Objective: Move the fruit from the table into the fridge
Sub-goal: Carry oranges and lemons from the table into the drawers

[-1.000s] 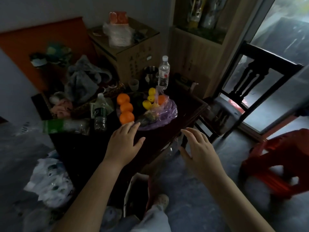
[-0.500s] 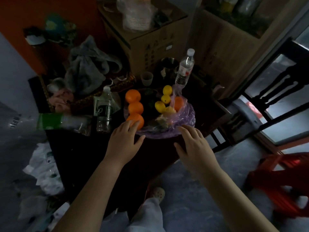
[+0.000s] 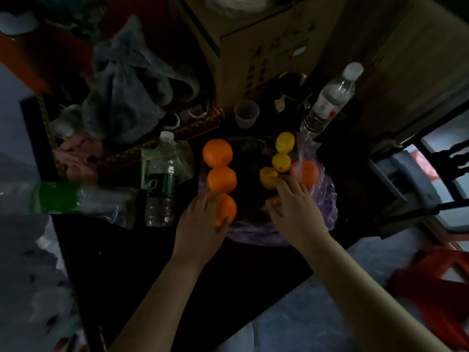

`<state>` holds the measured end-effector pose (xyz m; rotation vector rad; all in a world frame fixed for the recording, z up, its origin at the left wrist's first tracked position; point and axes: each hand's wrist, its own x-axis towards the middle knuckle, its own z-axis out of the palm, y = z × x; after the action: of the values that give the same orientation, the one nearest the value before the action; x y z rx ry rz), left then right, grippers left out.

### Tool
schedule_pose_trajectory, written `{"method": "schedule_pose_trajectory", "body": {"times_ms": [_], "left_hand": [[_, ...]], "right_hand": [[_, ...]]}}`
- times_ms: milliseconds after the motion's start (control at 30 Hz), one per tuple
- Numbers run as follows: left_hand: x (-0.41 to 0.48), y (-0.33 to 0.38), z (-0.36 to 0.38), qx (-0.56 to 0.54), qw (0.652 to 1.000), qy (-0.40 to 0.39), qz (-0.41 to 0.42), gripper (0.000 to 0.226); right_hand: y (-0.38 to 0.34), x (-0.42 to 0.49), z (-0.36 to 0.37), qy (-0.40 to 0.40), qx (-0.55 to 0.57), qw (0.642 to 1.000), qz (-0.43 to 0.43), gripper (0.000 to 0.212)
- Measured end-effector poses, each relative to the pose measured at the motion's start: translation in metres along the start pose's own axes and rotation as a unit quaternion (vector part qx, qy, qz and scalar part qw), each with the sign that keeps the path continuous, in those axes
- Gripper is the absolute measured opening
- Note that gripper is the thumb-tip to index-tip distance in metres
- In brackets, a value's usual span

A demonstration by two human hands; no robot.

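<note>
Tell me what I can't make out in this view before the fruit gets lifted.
All head view.
- Nearest orange: left hand, curled round it, hides its left side.
- Front lemon: right hand covers its near half; grip or mere touch, cannot tell.
- Middle of the purple bag: too dark to name what lies there.
- Fridge: outside the frame.
</note>
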<state>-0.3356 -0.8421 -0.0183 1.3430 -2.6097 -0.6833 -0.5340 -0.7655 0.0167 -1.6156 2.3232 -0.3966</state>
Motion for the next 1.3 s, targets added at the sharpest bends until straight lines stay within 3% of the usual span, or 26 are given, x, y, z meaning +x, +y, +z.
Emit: {"method": "schedule_pose_trajectory", "body": {"times_ms": [267,500,767,1033,1300], "left_hand": [[0.018,-0.002,0.017,-0.003,1.0,-0.014,0.01,0.053],[0.017,0.002,0.024,0.028,0.999,-0.024,0.015,0.072],[0.012,0.008,0.031,0.038,0.999,-0.002,0.015,0.079],[0.015,0.008,0.03,-0.003,1.0,-0.006,0.012,0.08],[0.017,0.024,0.002,-0.059,0.998,0.03,0.018,0.072]], "right_hand": [[0.016,0.05,0.031,-0.023,-0.029,0.999,0.032,0.056],[0.027,0.061,0.048,-0.071,-0.077,0.994,0.028,0.061],[0.031,0.058,0.051,-0.111,-0.103,0.988,0.037,0.064],[0.025,0.055,0.043,-0.101,-0.079,0.991,0.019,0.059],[0.013,0.035,0.007,0.005,0.009,1.0,-0.009,0.056]]}}
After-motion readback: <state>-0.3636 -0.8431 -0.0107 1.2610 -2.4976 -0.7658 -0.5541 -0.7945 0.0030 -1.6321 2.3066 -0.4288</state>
